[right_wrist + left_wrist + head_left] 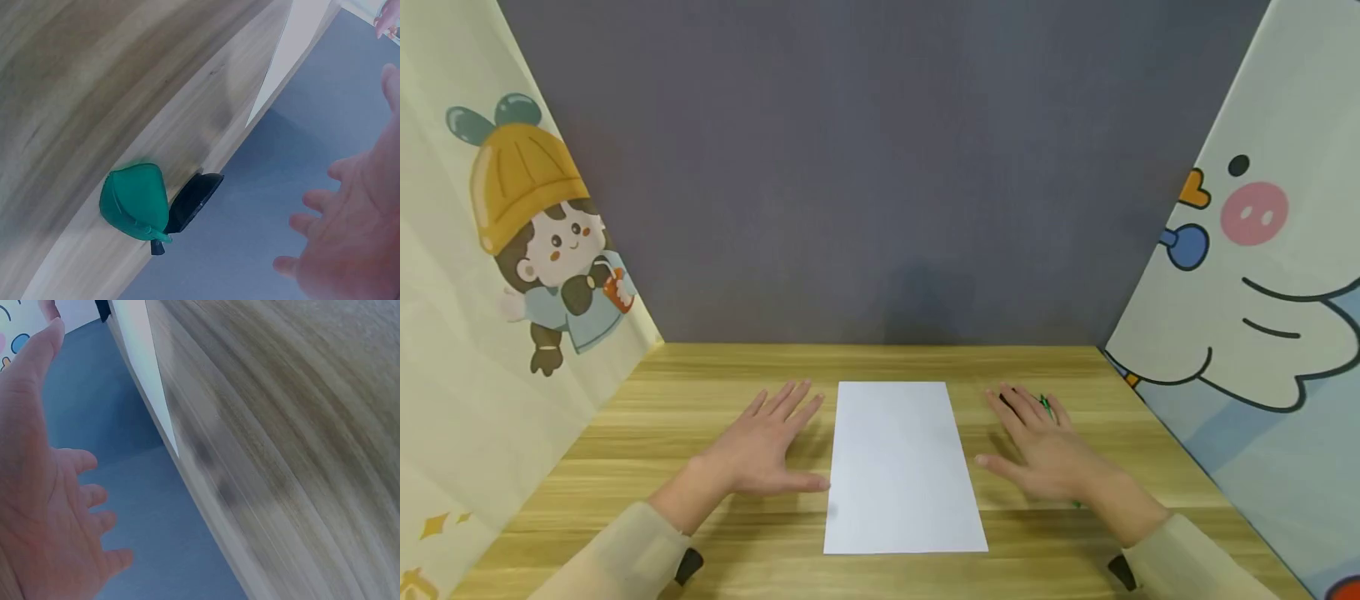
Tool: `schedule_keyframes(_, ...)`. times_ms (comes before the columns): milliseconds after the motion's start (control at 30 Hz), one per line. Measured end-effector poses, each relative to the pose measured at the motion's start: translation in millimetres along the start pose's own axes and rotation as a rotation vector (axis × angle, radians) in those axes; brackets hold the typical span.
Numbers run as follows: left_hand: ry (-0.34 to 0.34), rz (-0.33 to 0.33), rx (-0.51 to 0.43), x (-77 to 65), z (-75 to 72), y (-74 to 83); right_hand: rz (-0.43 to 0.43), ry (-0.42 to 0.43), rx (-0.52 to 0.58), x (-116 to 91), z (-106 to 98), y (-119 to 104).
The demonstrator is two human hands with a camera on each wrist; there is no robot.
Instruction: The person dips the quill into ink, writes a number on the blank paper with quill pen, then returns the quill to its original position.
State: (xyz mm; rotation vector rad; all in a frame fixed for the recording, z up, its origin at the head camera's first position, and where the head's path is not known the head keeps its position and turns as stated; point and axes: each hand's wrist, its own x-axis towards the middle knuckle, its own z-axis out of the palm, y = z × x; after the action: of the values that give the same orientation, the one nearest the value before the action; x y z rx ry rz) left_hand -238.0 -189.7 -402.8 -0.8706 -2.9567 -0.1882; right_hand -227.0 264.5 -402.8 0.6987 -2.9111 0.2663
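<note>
A blank white sheet of paper (902,467) lies on the wooden table, between the two hands. My left hand (760,454) is held above the table at the sheet's left, fingers spread and nothing in them; its thumb tip appears at the sheet's left edge. To the right of the sheet my right hand (1045,458) is also spread and holds nothing. Beneath it, mostly hidden in the head view, are a green rounded, scoop-like thing (134,200) and a black flat thing (197,200). The right wrist view shows these two side by side, apart from the fingers (319,200).
The wood-grain table (745,362) meets a dark grey panel (880,183) at its back. Light cloths with cartoon figures hang at both sides, a child in a yellow hat (542,242) on the left and a white animal (1255,333) on the right.
</note>
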Motion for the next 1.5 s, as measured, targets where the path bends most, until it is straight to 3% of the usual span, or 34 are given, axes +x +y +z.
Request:
schedule_keyframes(167, -0.032, 0.016, -0.031, 1.3, -0.4, -0.5, -0.009, 0.032, -0.008, -1, -4, 7)
schedule_keyframes(400, -0.172, -0.009, -0.155, 4.3, 5.3, -2.1, 0.025, 0.102, 0.063, -4, -13, 35)
schedule_keyframes(633, -0.289, 0.003, -0.205, 5.9, 11.8, 5.4, 0.115, 0.044, 0.220, -11, -16, 76)
schedule_keyframes(1033, -0.302, -0.010, -0.187, 8.8, 18.5, 9.9, 0.113, -0.017, 0.243, -21, -7, 122)
schedule_keyframes(1267, -0.298, -0.008, -0.189, 8.7, 20.5, 10.4, 0.089, -0.124, 0.297, -13, -3, 131)
schedule_keyframes(1500, -0.296, -0.006, -0.208, 9.2, 21.6, 11.1, 0.030, -0.130, 0.247, -4, 3, 134)
